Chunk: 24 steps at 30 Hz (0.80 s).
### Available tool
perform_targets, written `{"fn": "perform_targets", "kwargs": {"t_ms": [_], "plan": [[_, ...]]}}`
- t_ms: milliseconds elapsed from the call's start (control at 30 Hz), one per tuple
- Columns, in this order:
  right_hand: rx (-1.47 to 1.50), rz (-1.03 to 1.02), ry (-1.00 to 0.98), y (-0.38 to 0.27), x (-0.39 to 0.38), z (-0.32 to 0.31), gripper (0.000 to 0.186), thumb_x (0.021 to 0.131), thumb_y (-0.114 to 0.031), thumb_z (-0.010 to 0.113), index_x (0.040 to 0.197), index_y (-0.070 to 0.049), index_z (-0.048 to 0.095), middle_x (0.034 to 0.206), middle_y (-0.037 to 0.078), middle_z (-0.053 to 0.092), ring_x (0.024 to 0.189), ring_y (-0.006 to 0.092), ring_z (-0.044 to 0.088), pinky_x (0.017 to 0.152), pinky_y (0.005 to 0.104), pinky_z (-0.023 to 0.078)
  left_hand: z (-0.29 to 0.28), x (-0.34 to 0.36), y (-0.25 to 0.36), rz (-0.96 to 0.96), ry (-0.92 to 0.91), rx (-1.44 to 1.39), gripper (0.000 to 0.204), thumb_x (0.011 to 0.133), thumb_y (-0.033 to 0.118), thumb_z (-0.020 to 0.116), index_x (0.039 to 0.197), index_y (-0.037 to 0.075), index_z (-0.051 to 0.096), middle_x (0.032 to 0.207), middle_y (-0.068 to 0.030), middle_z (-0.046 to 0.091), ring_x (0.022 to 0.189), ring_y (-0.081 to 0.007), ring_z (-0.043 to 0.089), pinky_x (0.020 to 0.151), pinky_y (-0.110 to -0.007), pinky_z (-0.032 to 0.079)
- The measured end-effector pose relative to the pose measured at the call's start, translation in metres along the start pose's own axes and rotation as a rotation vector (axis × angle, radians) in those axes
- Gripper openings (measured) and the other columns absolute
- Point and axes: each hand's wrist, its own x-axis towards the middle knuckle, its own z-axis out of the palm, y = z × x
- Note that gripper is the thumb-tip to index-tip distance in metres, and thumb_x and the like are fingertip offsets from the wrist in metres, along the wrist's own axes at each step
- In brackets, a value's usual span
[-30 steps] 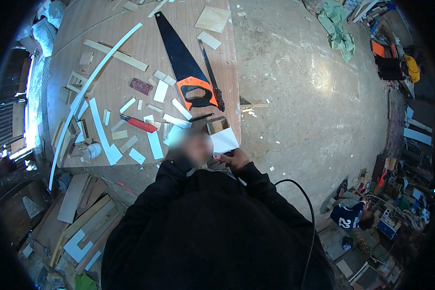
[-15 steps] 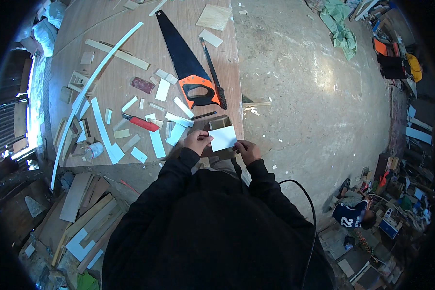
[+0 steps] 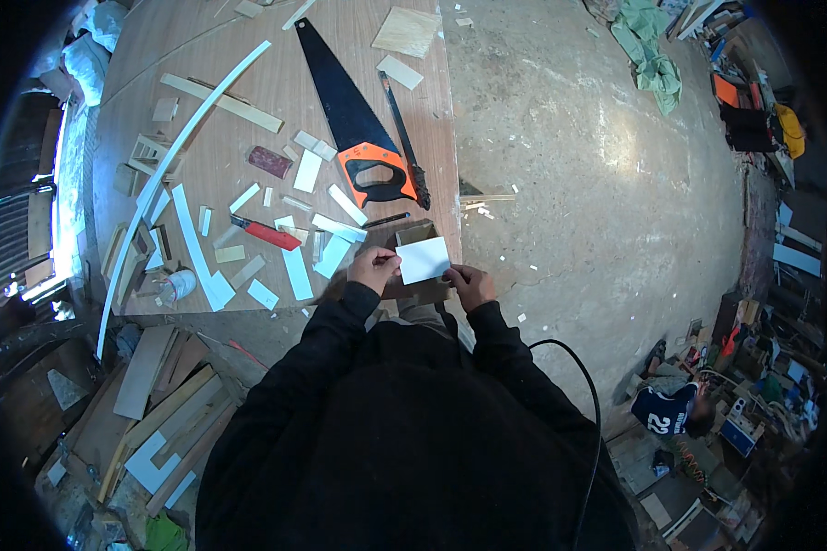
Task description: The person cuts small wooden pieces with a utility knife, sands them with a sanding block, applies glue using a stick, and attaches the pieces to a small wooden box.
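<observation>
Between both hands is a small white rectangular panel (image 3: 423, 261), flat face up. My left hand (image 3: 373, 269) pinches its left edge, and my right hand (image 3: 472, 286) grips the lower right corner. Under and just beyond the panel sits a small open wooden box (image 3: 415, 233), partly covered by it, at the table's near right corner. A dark thin stick like a pencil (image 3: 388, 220) lies just past the box. To the left are a red utility knife (image 3: 270, 235) and several pale cut strips, one of them a white strip (image 3: 297, 274) near my left hand.
A handsaw (image 3: 342, 87) with an orange and black handle lies farther out on the table (image 3: 248, 119), beside a dark narrow bar (image 3: 399, 124). A long bent strip (image 3: 186, 151) overhangs the near left edge. Board offcuts (image 3: 147, 372) lie lower left; a person (image 3: 666, 409) is lower right.
</observation>
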Motion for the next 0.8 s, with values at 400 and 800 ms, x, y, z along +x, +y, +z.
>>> {"fn": "perform_targets", "kwargs": {"t_ms": [400, 800], "plan": [[-0.025, -0.003, -0.054, 0.0, 0.0, -0.005, 0.026, 0.091, -0.02, 0.062, 0.101, 0.002, 0.07, 0.083, 0.007, 0.072, 0.074, 0.0137, 0.067, 0.07, 0.0268, 0.052, 0.001, -0.001, -0.012, 0.002, -0.014, -0.089, 0.015, 0.088, 0.01, 0.067, 0.094, -0.003, 0.061, 0.082, -0.0085, 0.068, 0.071, -0.0147, 0.069, 0.064, -0.025, 0.054], [-0.019, -0.031, -0.024, 0.006, 0.005, -0.004, 0.026, 0.091, -0.022, 0.063, 0.099, 0.001, 0.071, 0.082, 0.007, 0.072, 0.073, 0.0135, 0.066, 0.069, 0.027, 0.052, 0.003, 0.002, -0.01, 0.013, 0.006, -0.051, 0.014, 0.088, 0.009, 0.066, 0.095, -0.003, 0.062, 0.083, -0.0088, 0.068, 0.072, -0.0153, 0.07, 0.066, -0.025, 0.054]]}}
